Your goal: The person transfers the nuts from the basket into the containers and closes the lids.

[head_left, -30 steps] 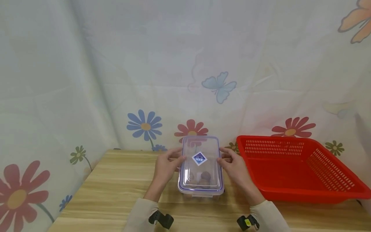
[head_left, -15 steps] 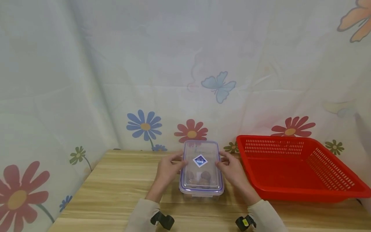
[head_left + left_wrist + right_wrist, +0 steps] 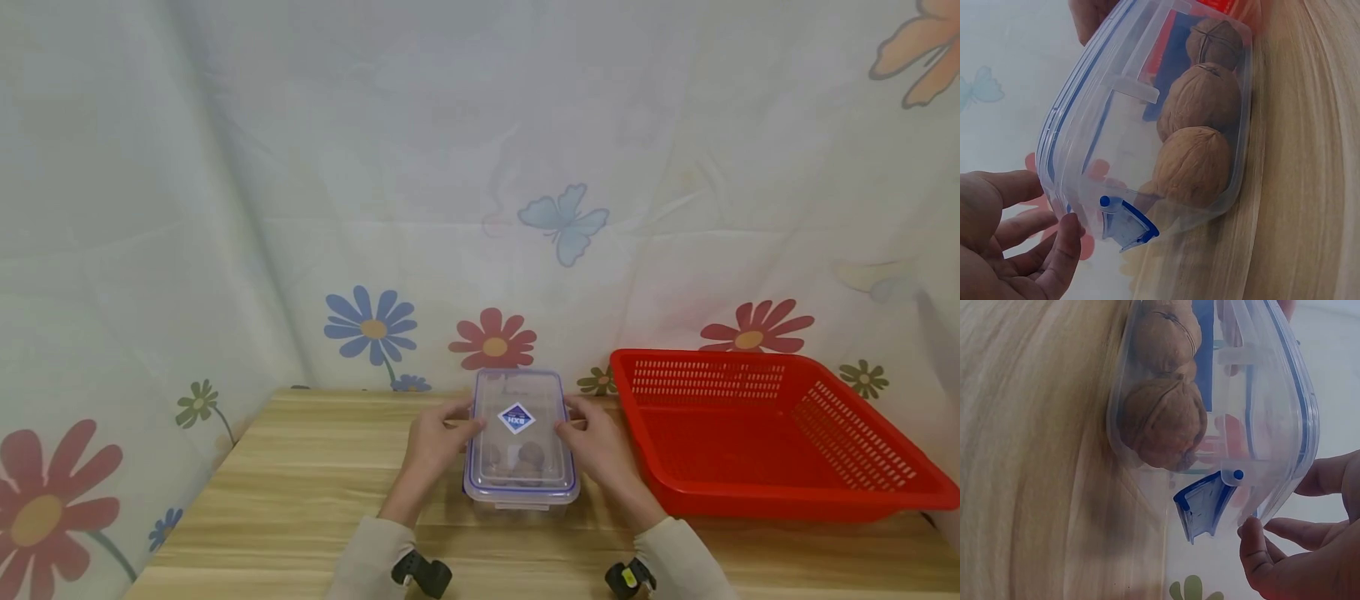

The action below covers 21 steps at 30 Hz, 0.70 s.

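A clear plastic food container (image 3: 1138,140) stands on the wooden table, with several walnuts (image 3: 1194,165) visible through its walls. Its clear lid (image 3: 519,390), edged in blue and bearing a diamond-shaped label (image 3: 517,418), lies over the top. My left hand (image 3: 437,437) pinches the lid's left edge, thumb on top and fingers below the rim. On the opposite side my right hand (image 3: 600,435) grips the right edge the same way. Blue-edged side clips hang unfastened, one in the left wrist view (image 3: 1125,224) and another in the right (image 3: 1205,503). Whether the lid is fully seated, I cannot tell.
To the right of the container stands a large red plastic basket (image 3: 780,498) with slotted sides. Behind the wooden table (image 3: 322,467) hangs a pale curtain (image 3: 420,183) printed with flowers and butterflies.
The far end of the lid has sunk lower onto the container, and both hands have come down slightly with it. They keep their hold on its sides. The basket stays put.
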{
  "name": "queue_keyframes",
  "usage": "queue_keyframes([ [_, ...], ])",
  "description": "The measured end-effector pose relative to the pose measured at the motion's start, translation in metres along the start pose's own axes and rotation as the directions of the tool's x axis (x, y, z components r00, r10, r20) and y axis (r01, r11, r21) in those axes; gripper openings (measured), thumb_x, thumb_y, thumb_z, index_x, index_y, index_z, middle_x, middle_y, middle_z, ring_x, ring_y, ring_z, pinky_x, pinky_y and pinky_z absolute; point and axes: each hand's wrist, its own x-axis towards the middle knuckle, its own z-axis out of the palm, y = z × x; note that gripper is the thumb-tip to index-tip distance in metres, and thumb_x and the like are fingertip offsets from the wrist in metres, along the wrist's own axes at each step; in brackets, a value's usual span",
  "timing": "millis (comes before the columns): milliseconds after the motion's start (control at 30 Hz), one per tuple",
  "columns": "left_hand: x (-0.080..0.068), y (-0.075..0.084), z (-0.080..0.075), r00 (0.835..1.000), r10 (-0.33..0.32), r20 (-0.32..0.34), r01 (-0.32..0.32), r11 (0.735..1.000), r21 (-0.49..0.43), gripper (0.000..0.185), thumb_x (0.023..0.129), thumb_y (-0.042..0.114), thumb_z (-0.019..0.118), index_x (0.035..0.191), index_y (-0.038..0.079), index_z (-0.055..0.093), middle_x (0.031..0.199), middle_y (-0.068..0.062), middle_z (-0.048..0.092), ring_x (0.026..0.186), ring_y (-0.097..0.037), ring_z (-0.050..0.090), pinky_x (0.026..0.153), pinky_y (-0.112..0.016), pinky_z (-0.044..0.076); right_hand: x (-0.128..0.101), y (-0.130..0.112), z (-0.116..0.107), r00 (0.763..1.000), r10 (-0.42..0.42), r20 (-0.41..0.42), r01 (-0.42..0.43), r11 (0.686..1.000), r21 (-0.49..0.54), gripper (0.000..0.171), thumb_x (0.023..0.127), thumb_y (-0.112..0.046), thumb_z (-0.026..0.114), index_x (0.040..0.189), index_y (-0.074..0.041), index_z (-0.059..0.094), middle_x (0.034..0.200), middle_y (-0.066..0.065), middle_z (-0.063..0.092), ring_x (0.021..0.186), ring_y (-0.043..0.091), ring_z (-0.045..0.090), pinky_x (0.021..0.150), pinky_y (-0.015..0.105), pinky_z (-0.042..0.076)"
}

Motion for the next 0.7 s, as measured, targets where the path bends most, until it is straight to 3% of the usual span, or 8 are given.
queue_keyframes([
  [300,-0.001,0.0004,0.0022,0.999,-0.038,-0.012,0.038,0.999,-0.005,0.036,0.097,0.011,0.079,0.131,0.001,0.074,0.117,-0.021,0.073,0.09,-0.028,0.075,0.072,-0.035,0.065,-0.0001,0.0007,0.0004,0.999,0.022,0.033,-0.022,1.0,-0.001,0.047,0.101,-0.009,0.066,0.146,0.004,0.059,0.125,0.025,0.069,0.106,0.038,0.069,0.09,0.053,0.062],
  [700,-0.0029,-0.0019,0.0028,0.999,-0.039,0.004,0.039,0.999,0.027,0.035,0.098,0.012,0.078,0.13,-0.001,0.074,0.119,-0.021,0.073,0.088,-0.025,0.074,0.071,-0.034,0.065,0.0001,-0.0008,0.0006,0.996,0.068,0.049,-0.067,0.998,-0.016,0.05,0.101,-0.011,0.067,0.147,0.005,0.058,0.128,0.026,0.067,0.11,0.04,0.069,0.092,0.052,0.061],
])
